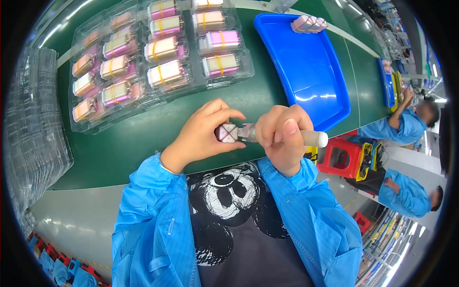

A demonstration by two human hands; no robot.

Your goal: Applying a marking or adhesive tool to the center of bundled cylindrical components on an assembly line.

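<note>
Above the near edge of the bench, my left hand (198, 131) curls its thumb and fingers round a small pink-and-white block (227, 133). The block's end face turns up, with a dark cross on its pale surface. Closed in a fist, my right hand (287, 136) grips a pale cylindrical tool (313, 138) with a rounded white end. The tool's greyish clear tip reaches leftward to the block's right side; whether they touch I cannot tell. My right fingers hide the middle of the tool.
Clear plastic trays (162, 93) at the upper left hold several pink-and-white blocks with yellow bands. A blue bin (311, 76) stands to the right, with blocks at its far end. Stacked clear trays (36, 119) line the left. Red stools (342, 155) and two seated people are further right.
</note>
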